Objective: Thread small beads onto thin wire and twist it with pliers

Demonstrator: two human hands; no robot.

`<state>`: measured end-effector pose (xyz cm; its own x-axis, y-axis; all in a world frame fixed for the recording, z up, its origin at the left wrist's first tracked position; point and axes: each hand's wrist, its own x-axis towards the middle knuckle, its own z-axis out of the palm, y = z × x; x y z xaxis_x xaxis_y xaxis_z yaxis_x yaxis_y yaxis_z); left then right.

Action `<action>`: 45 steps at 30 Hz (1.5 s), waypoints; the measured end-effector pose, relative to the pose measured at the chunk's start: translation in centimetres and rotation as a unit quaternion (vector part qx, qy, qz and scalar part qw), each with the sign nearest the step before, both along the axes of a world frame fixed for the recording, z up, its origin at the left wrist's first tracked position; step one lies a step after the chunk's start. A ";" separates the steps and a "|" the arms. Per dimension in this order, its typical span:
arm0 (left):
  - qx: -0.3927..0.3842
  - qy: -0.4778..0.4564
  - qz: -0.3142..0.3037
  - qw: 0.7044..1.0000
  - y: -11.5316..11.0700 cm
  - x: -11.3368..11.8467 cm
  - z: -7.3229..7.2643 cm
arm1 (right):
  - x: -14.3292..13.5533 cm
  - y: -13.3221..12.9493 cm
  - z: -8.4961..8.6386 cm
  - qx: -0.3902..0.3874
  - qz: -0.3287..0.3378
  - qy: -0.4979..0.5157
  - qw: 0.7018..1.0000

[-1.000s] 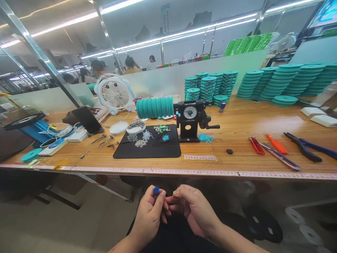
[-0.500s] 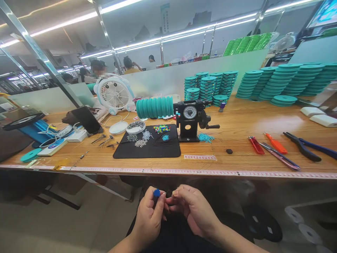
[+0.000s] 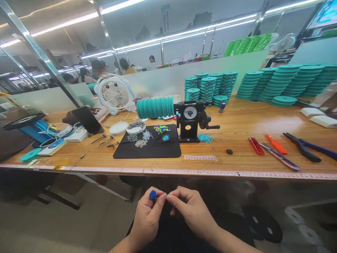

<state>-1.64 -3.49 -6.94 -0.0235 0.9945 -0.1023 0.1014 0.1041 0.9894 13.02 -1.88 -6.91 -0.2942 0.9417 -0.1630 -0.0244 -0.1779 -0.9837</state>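
Below the table's front edge, my left hand (image 3: pixel 147 216) is closed round a small object with a blue toothed end (image 3: pixel 152 194), which sticks up between thumb and forefinger. My right hand (image 3: pixel 193 210) is pinched, its thumb and forefinger tips meeting my left fingertips. What lies between the fingertips is too small to make out. Beyond the hands, a black mat (image 3: pixel 147 151) on the table carries small piles of colored beads (image 3: pixel 162 129) and metal bits. To its right stands a black hand-cranked winder (image 3: pixel 188 123) with a row of teal spools (image 3: pixel 155 108) on its left side.
Teal spool stacks (image 3: pixel 249 85) stand at the back right. A red-handled cutter (image 3: pixel 256 145), a knife (image 3: pixel 281 157) and pliers (image 3: pixel 302 147) lie at the right. A phone (image 3: pixel 86 119) and a white fan (image 3: pixel 115 94) are at the left. People sit beyond the partition.
My right thumb and forefinger have come in against my left fingertips. The blue toothed end has shifted slightly left and down. A person in the background has moved left.
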 end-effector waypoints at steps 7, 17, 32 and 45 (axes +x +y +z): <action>-0.114 -0.103 -0.018 0.988 0.5 -0.2 0.0 | 0.8 0.0 -1.7 0.317 -0.002 -0.150 0.937; -0.132 -0.077 -0.059 0.987 0.8 -0.3 0.6 | 1.7 0.1 -1.3 0.396 0.069 -0.294 0.867; -0.181 -0.297 -0.137 0.927 0.3 -1.5 0.9 | 2.1 0.6 1.6 0.067 0.112 -0.064 0.989; -0.116 -0.049 -0.101 0.987 0.3 -0.9 1.7 | 1.2 0.5 -0.9 -0.197 0.122 0.187 0.955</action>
<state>-2.58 -3.21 -5.22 0.1943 0.9274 -0.3197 0.0480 0.3165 0.9474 14.17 -1.34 -7.81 -0.6032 0.7257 -0.3309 -0.2717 -0.5770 -0.7702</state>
